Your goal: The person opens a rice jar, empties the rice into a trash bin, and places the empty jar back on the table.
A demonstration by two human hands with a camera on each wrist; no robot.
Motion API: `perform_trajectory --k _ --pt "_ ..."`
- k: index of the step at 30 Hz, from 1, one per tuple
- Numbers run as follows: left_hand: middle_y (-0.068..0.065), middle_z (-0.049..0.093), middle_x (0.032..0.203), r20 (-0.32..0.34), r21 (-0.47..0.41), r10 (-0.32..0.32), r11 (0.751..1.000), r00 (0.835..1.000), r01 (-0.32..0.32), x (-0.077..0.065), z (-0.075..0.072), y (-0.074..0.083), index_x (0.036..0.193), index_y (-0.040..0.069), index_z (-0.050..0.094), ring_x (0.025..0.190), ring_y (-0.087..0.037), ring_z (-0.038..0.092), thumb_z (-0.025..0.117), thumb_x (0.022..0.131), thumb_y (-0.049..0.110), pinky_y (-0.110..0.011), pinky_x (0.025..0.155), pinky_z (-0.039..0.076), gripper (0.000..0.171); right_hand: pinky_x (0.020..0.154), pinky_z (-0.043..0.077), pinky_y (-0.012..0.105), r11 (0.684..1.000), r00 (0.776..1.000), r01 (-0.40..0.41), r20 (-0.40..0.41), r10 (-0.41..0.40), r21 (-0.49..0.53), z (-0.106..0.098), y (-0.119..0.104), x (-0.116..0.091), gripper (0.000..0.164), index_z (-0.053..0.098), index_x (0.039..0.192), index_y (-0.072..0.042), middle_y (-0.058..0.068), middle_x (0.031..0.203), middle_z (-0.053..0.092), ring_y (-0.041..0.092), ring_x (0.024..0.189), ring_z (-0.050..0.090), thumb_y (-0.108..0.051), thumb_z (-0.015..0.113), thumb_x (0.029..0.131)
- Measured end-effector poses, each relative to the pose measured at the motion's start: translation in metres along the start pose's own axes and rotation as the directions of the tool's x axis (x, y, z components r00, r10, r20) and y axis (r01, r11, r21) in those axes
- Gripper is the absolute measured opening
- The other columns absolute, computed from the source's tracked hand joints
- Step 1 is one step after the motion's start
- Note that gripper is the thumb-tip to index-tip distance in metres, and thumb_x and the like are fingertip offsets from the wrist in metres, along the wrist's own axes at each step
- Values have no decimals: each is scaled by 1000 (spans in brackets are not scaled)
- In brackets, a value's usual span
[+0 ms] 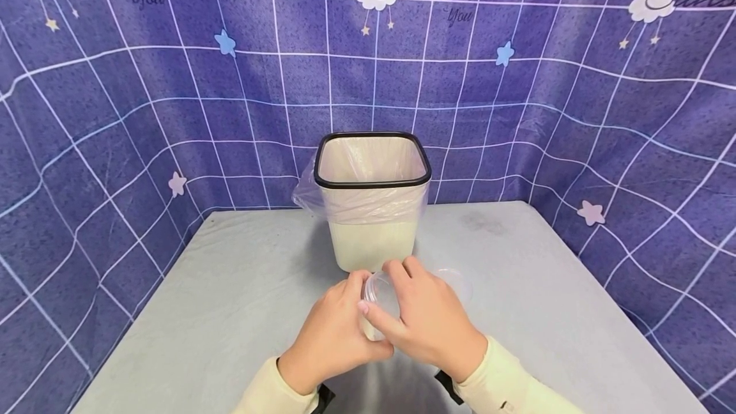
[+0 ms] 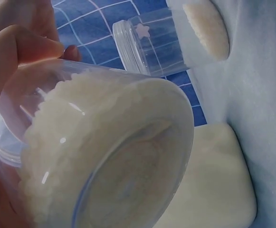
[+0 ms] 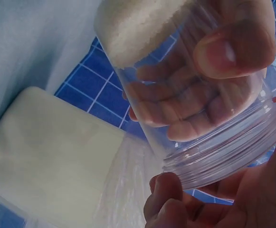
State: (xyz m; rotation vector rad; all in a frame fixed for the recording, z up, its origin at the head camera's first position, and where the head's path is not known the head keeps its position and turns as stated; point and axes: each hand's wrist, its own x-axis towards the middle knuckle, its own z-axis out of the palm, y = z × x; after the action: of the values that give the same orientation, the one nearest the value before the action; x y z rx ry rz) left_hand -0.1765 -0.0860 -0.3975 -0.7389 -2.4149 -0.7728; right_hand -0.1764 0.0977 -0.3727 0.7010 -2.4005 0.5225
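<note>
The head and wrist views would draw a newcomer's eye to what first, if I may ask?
Probably the pale bin catches the eye first, black-rimmed and central in the head view against purple-blue cloth. Below it, the left hand and right hand hold a clear jar, partly filled with whitish grains in the wrist views.
</note>
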Motion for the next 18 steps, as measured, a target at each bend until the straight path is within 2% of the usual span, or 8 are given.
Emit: perform_trajectory --k 8,18 --pt "13 62 93 -8 15 24 1000 1000 -24 -1 1 0 120 13 58 80 -3 59 88 49 39 -25 71 54 81 55 39 23 1000 1000 20 -10 -20 5 2 1 -1 40 62 102 -20 -9 83 47 6 58 39 -59 63 93" --pt "15 62 95 11 -1 4 1000 1000 -4 -1 0 2 119 13 59 81 -3 60 87 49 39 -25 72 54 80 55 39 22 999 1000 24 -10 -24 33 2 2 -1 38 65 104 -19 -9 84 48 5 59 39 -56 63 94"
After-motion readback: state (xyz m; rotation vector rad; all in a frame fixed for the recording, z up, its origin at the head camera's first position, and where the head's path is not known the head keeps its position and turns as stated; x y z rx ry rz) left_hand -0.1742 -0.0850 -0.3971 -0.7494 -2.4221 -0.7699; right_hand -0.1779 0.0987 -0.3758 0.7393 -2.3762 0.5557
